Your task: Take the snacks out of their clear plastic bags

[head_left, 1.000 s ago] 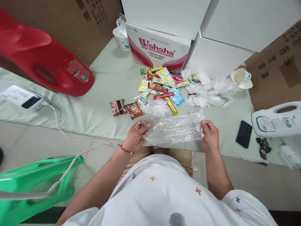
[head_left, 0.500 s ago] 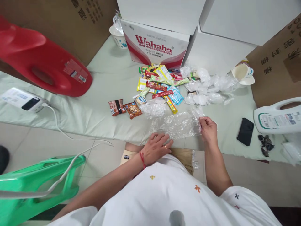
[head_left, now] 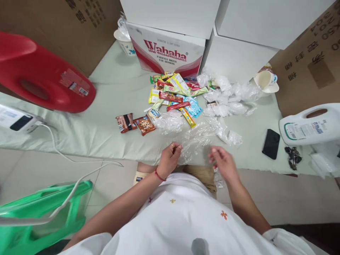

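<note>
A crinkled clear plastic bag (head_left: pixel 196 141) lies at the table's near edge. My left hand (head_left: pixel 170 158) is closed in a pinch on the bag's left end. To the right of the bag, my right hand (head_left: pixel 224 163) is apart from it, fingers loosely spread and slightly blurred, with nothing seen in them. Beyond the bag is a pile of wrapped snacks (head_left: pixel 176 89). Two brown snack packs, a striped one (head_left: pixel 125 123) and a cookie pack (head_left: pixel 145 124), sit to its left. Crumpled clear bags (head_left: pixel 228 95) are heaped at the pile's right, and another (head_left: pixel 170 122) lies in front.
A Wahaha carton (head_left: pixel 164 53) and white boxes (head_left: pixel 239 56) stand at the back. On the left are a red jug (head_left: pixel 53 81), a white device (head_left: pixel 18 118) with a cable, and a green stool (head_left: pixel 77 198). A phone (head_left: pixel 271 143), keys (head_left: pixel 293 157) and white bottle (head_left: pixel 305 125) lie right.
My right hand has let go of the bag's right end and moved left and nearer me. My left hand has gone from resting flat to pinching the bag, which is now more bunched.
</note>
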{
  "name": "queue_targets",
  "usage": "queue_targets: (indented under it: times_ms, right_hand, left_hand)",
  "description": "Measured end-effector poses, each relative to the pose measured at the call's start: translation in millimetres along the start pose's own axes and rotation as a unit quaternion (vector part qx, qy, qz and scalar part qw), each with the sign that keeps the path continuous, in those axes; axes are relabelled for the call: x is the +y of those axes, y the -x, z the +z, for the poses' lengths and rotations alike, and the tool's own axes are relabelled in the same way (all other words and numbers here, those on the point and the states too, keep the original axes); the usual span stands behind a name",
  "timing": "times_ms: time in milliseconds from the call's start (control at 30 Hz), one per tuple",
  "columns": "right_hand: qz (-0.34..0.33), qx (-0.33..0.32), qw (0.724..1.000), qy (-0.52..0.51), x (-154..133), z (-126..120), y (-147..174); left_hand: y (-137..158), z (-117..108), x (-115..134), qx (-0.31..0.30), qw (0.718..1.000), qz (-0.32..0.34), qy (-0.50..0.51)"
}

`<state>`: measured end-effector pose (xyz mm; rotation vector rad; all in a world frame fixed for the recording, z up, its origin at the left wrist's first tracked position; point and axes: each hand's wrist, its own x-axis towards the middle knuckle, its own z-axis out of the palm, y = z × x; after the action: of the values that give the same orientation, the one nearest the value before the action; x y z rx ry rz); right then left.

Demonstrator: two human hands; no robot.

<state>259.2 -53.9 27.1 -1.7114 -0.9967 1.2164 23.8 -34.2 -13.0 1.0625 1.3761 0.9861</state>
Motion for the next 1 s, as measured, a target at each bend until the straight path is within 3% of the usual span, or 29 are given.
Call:
queue_targets:
  times_ms: [33,100,267,400,533,600,667,700,733,800,867,933,1000]
  right_hand:
    - [0.045,-0.033,0.998,-0.009,8,10,2]
    - [0.072,-0.028,0.997,-0.023,23,32,-1]
    - [0.021,0.018,0.997,-0.077,30,56,-26]
    - [0.019,-0.008,0.996,-0.088,24,35,-36]
    - [0.024,-0.019,0.999,-0.042,19,-1,-42]
    - [0.023,-0.018,0.999,-0.018,17,-15,-43]
    - [0.015,-0.020,1.000,0.004,13,-24,-44]
    - [0.008,-0.025,1.000,0.015,11,-27,-43]
    - [0.001,-0.032,0.999,0.026,8,-29,-42]
    - [-0.011,-0.055,0.997,0.048,4,-31,-39]
    - [-0.015,-0.084,0.994,0.069,2,-34,-35]
    - [-0.011,-0.104,0.991,0.086,3,-41,-32]
    - [-0.005,-0.098,0.990,0.099,9,-52,-30]
  left_hand:
    - [1,4,4,-0.002,1.000,-0.006,0.022]
    - [3,10,13,-0.013,0.996,-0.024,0.083]
    - [5,0,26,-0.016,0.953,-0.126,0.275]
    - [-5,-43,16,0.090,0.936,-0.146,0.307]
    - [-6,-84,1,0.146,0.951,-0.184,0.201]
    - [2,-90,4,0.226,0.962,-0.126,0.090]
    - [13,-85,16,0.307,0.951,0.003,-0.042]
    - [18,-77,24,0.307,0.942,0.080,-0.104]
    - [22,-67,32,0.272,0.936,0.157,-0.157]
    - [21,-42,46,0.100,0.919,0.294,-0.242]
    - [7,-16,49,-0.067,0.865,0.373,-0.329]
    - [-16,3,40,-0.131,0.819,0.368,-0.420]
    - [-37,10,21,-0.141,0.793,0.321,-0.498]
